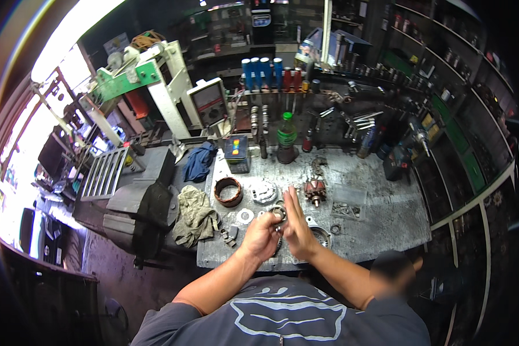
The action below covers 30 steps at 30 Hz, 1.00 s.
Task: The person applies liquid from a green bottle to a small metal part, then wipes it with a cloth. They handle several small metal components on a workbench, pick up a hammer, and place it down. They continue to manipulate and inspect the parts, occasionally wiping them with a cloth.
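Observation:
Over the front of the workbench, my left hand [261, 237] is closed around a small ring-shaped metal part that looks like a bearing [279, 214]. My right hand [297, 232] stands upright against it, fingers straight, palm turned toward the part. Whether the palm touches the ring is hard to see. Just beyond my hands lie a silver alternator housing [263, 192] and, to its left, a copper-wound stator ring [229, 192]. A rotor [315, 191] stands to the right. Partly behind my right wrist is a second round housing [322, 235]. A flat white washer [245, 216] lies left of my hands.
A bench vise [137, 213] and a crumpled camouflage cloth [195, 216] sit at the left. A green-capped bottle [286, 138] and a small box [236, 154] stand farther back. Right of the rotor is a clear plastic tray [348, 210] with small parts. Something blurred shows beside my right elbow.

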Each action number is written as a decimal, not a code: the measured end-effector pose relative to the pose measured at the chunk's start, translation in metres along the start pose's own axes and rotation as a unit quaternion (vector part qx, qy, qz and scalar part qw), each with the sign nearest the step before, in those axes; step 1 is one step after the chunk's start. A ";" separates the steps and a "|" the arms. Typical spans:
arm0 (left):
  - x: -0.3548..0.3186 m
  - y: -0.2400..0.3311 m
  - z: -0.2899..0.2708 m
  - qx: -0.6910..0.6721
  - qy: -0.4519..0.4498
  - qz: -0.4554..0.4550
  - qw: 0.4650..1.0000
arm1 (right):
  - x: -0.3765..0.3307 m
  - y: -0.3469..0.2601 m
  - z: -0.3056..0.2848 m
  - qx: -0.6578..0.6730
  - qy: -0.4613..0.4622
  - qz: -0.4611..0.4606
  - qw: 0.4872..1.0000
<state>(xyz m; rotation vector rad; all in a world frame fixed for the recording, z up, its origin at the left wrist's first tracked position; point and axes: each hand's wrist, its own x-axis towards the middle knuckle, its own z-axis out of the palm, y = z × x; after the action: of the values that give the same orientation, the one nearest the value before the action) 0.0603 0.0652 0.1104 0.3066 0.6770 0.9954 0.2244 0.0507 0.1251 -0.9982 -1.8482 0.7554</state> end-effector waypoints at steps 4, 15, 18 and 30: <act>0.006 0.034 -0.008 -0.001 0.012 0.098 0.995 | -0.040 -0.021 0.012 -0.026 -0.086 -0.024 0.996; 0.004 0.015 0.001 -0.040 -0.009 0.046 0.998 | -0.008 -0.004 0.010 0.005 -0.020 -0.038 0.999; 0.008 0.038 -0.006 -0.011 -0.011 0.087 0.996 | -0.040 -0.016 0.017 -0.005 -0.085 -0.049 0.995; 0.007 0.037 0.014 -0.015 -0.020 0.069 0.997 | -0.013 -0.007 0.017 -0.027 -0.025 -0.031 0.999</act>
<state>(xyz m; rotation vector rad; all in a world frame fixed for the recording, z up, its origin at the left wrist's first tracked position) 0.0476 0.0913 0.1378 0.3511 0.6099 1.1275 0.2106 0.0344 0.1185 -0.9599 -1.9437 0.7023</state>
